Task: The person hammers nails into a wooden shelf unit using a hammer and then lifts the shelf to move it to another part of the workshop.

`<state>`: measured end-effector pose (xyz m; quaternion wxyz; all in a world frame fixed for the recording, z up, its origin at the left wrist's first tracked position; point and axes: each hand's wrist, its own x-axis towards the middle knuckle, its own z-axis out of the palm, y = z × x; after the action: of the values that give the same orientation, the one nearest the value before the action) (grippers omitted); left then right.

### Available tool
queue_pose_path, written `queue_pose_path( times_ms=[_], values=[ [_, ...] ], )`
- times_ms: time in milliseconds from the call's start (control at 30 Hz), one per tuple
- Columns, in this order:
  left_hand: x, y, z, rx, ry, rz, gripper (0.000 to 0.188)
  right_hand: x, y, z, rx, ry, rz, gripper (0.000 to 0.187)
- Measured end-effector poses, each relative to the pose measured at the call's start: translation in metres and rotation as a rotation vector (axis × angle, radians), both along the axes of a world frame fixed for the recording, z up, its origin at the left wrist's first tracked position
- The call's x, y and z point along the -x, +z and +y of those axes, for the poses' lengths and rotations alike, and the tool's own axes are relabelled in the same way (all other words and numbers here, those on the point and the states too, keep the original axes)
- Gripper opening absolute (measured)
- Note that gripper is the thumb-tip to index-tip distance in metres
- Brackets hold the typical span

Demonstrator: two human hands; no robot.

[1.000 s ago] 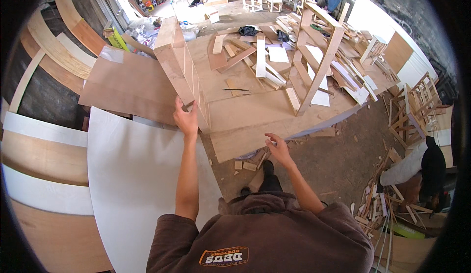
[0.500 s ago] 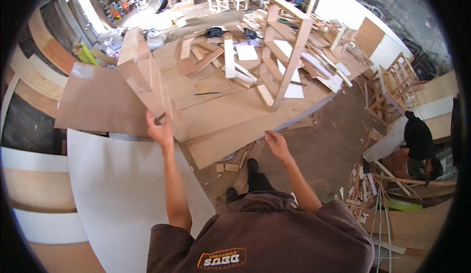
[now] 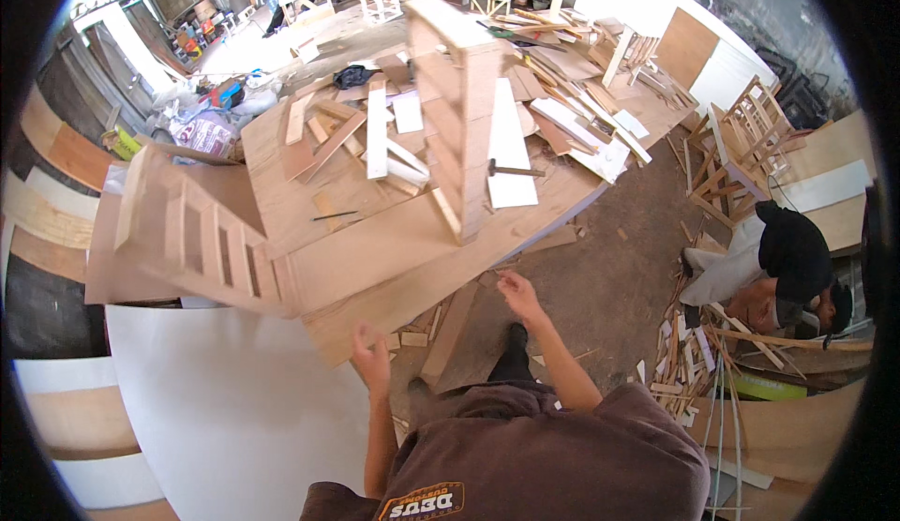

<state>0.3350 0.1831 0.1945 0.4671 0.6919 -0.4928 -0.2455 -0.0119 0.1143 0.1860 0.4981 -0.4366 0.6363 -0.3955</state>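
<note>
My left hand (image 3: 371,360) is empty and slightly blurred, its fingers apart, in front of the table's near edge. A slatted wooden frame (image 3: 202,235) lies tilted at the table's left end, apart from that hand and partly smeared. My right hand (image 3: 521,298) hovers beyond the near edge with loosely curled, parted fingers and nothing visible in them. Beyond it a tall wooden frame with crosspieces (image 3: 478,137) stands upright on the plywood-topped table (image 3: 375,249). A hammer (image 3: 516,171) shows just right of this frame. A dark pencil (image 3: 335,215) lies on the tabletop between the two frames.
Boards and offcuts (image 3: 377,132) litter the tabletop's far part. A large white sheet (image 3: 234,399) is on my left. At right a person (image 3: 792,259) bends over beside scrap wood (image 3: 675,362) and a wooden chair-like frame (image 3: 741,156). Bags (image 3: 208,132) lie far left.
My left hand has let go of the left frame and drawn back toward me. That frame now leans lower and further left. The view has shifted, and the hammer has come into sight.
</note>
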Motion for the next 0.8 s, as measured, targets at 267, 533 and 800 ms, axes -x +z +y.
queue_pose_path(
  times_ms=[267,533,800],
  values=[
    [0.237,-0.057,-0.099,-0.234,-0.465,0.313,0.035,0.141,-0.021,-0.067,0.029,0.042,0.118,0.040],
    [0.329,-0.057,-0.222,-0.207,-0.358,0.236,0.042,0.218,-0.053,-0.192,0.162,0.006,0.322,0.040],
    [0.346,-0.128,-0.334,-0.096,-0.069,-0.093,0.062,0.222,-0.076,-0.296,0.047,0.187,0.583,0.060]
  ],
)
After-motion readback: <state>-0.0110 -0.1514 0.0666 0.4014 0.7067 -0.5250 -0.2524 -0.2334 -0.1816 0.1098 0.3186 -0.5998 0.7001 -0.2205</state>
